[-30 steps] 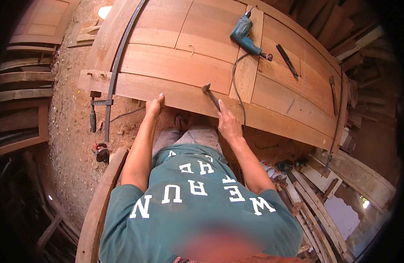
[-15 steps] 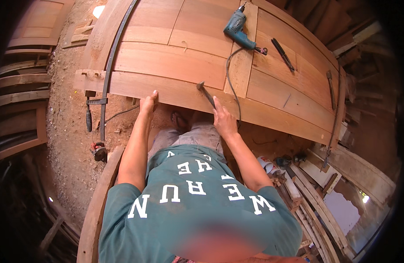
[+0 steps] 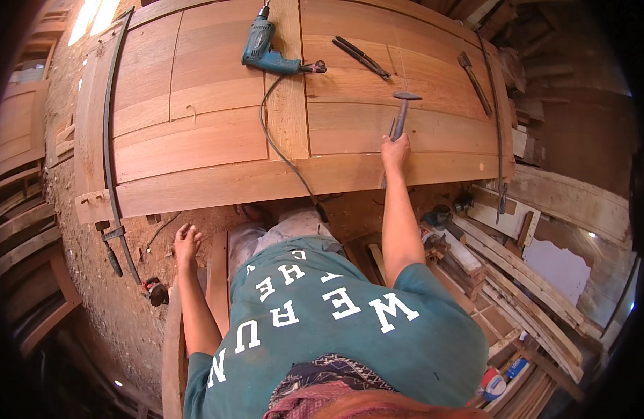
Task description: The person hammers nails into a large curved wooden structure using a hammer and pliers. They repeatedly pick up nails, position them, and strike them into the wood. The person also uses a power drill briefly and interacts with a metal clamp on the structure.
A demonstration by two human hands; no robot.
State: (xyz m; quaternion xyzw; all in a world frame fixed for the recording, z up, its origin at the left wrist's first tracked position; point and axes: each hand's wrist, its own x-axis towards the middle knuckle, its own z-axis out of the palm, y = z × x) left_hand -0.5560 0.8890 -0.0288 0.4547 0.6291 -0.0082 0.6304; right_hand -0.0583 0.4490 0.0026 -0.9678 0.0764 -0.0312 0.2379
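Note:
My right hand is closed round the handle of a hammer over the right half of a wooden panel door. The hammer head points away from me. A thin dark piece sticks up beside the handle from the same hand; its kind is unclear. My left hand hangs off the near edge at the left, fingers loosely apart, holding nothing. Beyond the hammer lie pincers with long dark handles. A teal power drill rests left of them, its cord running over the near edge.
Long bar clamps cross both ends of the door. A chisel-like tool lies near the right clamp. A red and black power tool sits on the dusty ground at left. Timber offcuts are stacked at right.
My right hand has carried the hammer right and farther over the door. My left hand has let go of the near edge and drawn back. The view has shifted right.

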